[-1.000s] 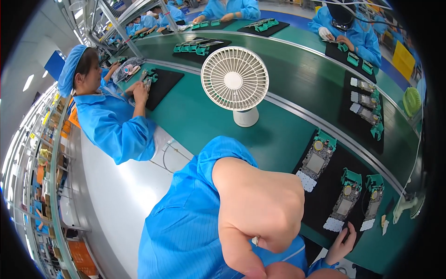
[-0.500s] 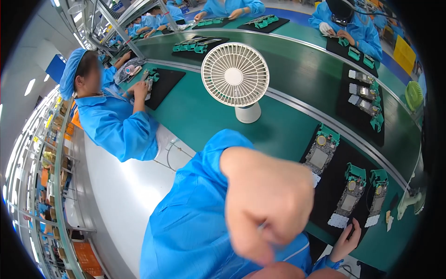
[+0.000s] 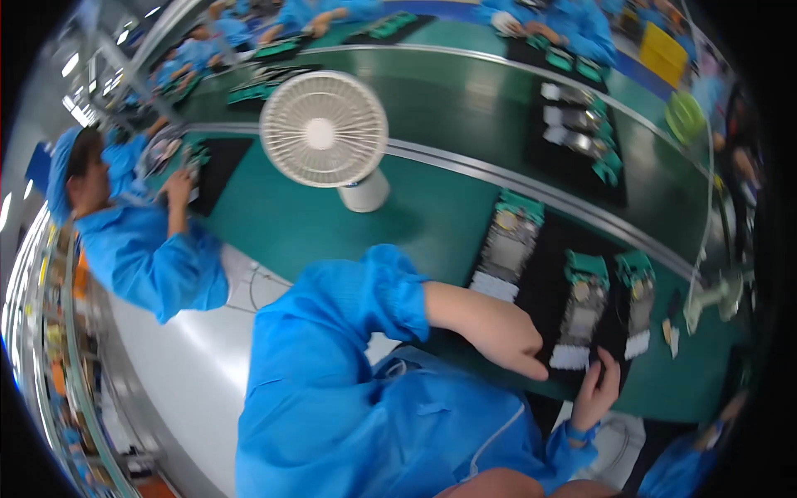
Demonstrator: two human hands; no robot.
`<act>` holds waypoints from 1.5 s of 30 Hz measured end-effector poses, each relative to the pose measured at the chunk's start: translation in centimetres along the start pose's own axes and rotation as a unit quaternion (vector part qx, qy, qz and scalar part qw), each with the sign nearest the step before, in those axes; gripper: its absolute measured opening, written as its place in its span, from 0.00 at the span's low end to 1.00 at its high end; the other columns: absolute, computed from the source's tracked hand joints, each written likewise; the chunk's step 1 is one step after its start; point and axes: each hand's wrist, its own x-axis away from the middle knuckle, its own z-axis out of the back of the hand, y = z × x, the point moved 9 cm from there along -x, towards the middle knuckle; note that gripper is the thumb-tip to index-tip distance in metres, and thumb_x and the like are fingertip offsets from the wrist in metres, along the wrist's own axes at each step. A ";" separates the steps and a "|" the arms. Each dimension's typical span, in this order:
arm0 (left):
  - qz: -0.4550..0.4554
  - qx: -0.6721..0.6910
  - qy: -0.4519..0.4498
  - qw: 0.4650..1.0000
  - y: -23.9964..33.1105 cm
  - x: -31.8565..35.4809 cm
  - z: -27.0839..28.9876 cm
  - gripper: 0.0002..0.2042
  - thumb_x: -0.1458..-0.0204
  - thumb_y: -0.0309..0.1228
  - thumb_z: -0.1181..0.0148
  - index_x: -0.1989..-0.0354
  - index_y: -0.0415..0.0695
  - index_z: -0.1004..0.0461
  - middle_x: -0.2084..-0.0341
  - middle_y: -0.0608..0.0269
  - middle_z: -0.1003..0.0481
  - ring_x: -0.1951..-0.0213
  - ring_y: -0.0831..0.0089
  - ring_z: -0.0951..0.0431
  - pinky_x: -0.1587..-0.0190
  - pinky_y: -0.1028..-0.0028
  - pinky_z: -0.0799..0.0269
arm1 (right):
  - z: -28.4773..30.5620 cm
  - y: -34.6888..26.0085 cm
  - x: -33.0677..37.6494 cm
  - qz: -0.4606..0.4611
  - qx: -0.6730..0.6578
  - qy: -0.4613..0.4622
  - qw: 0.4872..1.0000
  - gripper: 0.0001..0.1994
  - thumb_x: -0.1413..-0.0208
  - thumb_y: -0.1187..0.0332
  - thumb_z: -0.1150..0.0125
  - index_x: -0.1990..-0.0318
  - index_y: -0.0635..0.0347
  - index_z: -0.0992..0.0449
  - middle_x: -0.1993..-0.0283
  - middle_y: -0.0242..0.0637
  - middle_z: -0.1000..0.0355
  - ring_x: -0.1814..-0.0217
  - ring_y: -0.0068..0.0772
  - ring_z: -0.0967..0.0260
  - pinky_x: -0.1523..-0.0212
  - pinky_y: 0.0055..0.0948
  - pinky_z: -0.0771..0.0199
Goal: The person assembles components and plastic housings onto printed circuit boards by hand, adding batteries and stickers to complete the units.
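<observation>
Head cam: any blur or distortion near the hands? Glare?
Head view: strong fisheye bend, the conveyor rail curves; black vignette at the corners. Left hand and right hand slightly motion-soft, white fan fairly crisp. Far workers at the top blurred. Glare only along the left rim.

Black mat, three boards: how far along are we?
Done: three boards lie in a row on the black mat, each with a green cap and a white tab. In hand: left hand and right hand meet at the middle board's white tab. Left: the right board is untouched; finished or not, I cannot tell.
</observation>
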 end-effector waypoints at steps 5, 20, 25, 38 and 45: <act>0.104 0.352 0.083 0.926 -4.4 -1.4 -1.2 0.24 0.39 0.40 0.47 0.44 0.33 0.43 0.62 0.53 0.26 0.64 0.70 0.20 0.68 0.74 0.22 | 1.4 1.0 -0.3 -0.051 -0.114 0.084 0.989 0.14 0.42 0.79 0.53 0.50 0.65 0.25 0.55 0.38 0.27 0.55 0.26 0.31 0.52 0.24 0.32; 0.050 0.526 0.253 0.810 -6.7 -5.7 0.1 0.18 0.39 0.26 0.52 0.41 0.37 0.42 0.46 0.56 0.33 0.45 0.67 0.29 0.43 0.67 0.30 | -0.7 -4.7 -4.2 0.010 -0.137 -0.024 0.990 0.14 0.44 0.77 0.40 0.50 0.63 0.28 0.60 0.42 0.25 0.66 0.33 0.26 0.65 0.26 0.26; -0.012 0.573 0.220 0.789 -6.7 -6.7 -0.4 0.17 0.39 0.26 0.51 0.43 0.38 0.39 0.50 0.59 0.29 0.48 0.72 0.27 0.44 0.71 0.30 | -2.8 -5.5 -5.6 0.031 -0.133 -0.005 0.991 0.10 0.47 0.76 0.39 0.56 0.62 0.26 0.68 0.43 0.25 0.70 0.37 0.24 0.71 0.30 0.26; -0.049 0.574 0.206 0.791 -6.4 -7.3 -0.4 0.16 0.38 0.21 0.54 0.42 0.38 0.39 0.51 0.58 0.28 0.48 0.72 0.26 0.42 0.69 0.28 | -3.6 -7.2 -5.1 0.104 0.059 0.067 0.991 0.09 0.51 0.75 0.37 0.61 0.60 0.26 0.72 0.42 0.26 0.72 0.43 0.25 0.74 0.35 0.26; -0.041 0.559 0.217 0.799 -6.8 -7.4 -0.8 0.15 0.38 0.21 0.53 0.42 0.37 0.38 0.52 0.58 0.27 0.48 0.73 0.26 0.44 0.72 0.28 | -3.5 -8.5 -4.1 0.109 0.131 0.103 0.980 0.10 0.51 0.77 0.38 0.60 0.61 0.27 0.72 0.42 0.27 0.72 0.45 0.26 0.73 0.36 0.25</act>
